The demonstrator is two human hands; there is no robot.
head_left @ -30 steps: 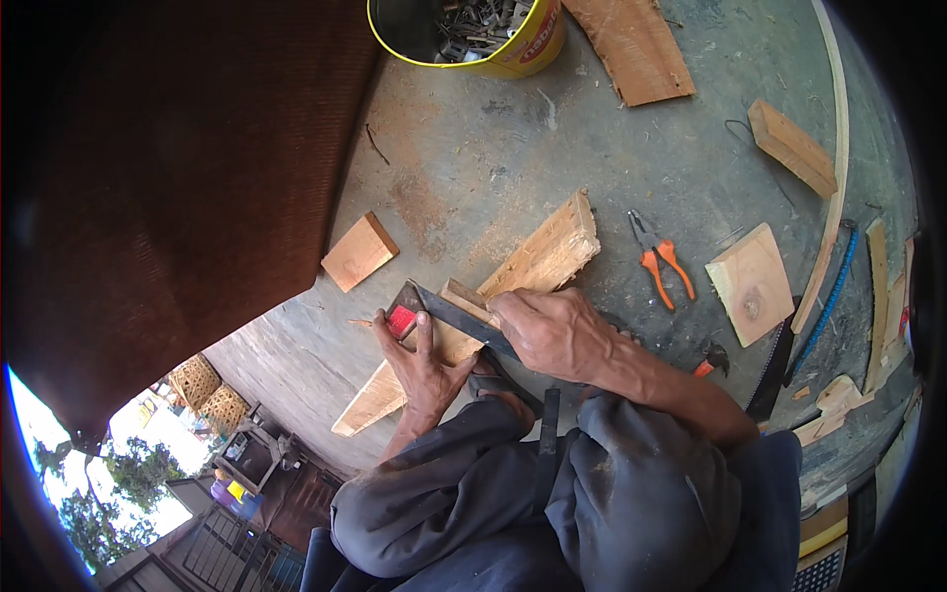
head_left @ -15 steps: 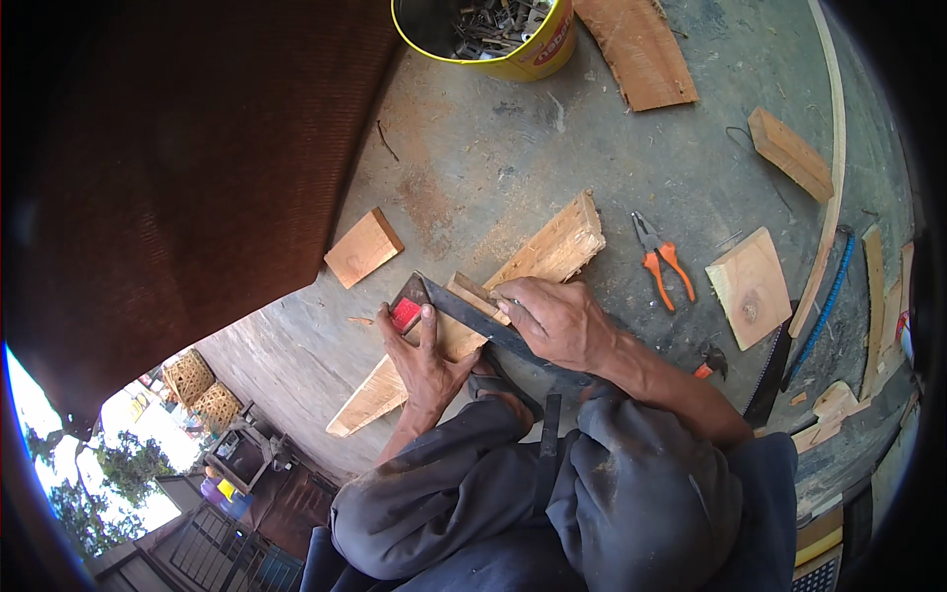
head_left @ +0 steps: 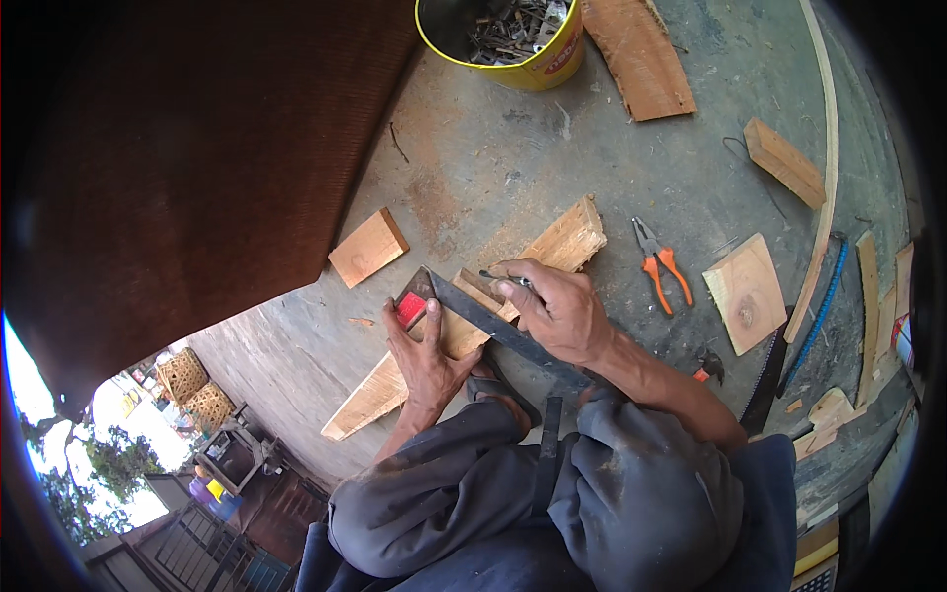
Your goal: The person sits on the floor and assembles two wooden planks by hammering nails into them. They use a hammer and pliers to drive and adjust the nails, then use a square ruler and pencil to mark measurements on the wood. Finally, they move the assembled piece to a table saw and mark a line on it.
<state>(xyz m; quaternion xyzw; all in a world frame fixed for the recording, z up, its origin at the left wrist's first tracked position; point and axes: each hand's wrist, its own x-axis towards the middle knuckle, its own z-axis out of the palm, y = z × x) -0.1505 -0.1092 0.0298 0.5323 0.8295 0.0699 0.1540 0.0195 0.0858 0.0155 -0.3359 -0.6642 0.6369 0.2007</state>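
My left hand [head_left: 426, 365] grips the stock of a try square [head_left: 508, 337], thumb beside its red patch. The dark blade slants down to the right across a small wood block [head_left: 477, 287], which lies over a long rough plank [head_left: 367, 397]. Just past the blade, my right hand [head_left: 570, 314] pinches a thin dark stick-like tool [head_left: 503, 278], perhaps a pencil, with its tip pointing left above the block. The plank's middle is partly hidden by my hands and the square. One sandalled foot [head_left: 490, 383] is beside the plank.
Orange-handled pliers [head_left: 661, 266] lie to the right, near a square wood offcut [head_left: 747, 296]. A small hammer [head_left: 708, 368] and a handsaw [head_left: 765, 390] are nearer. Another offcut [head_left: 368, 248] sits left, below a brown sheet [head_left: 217, 148]. A yellow-rimmed bucket [head_left: 533, 74] holds metal bits.
My right hand has lifted and turned slightly away from the blade, so the thin tool shows more. My left hand stays on the square. The whole view has shifted a little.
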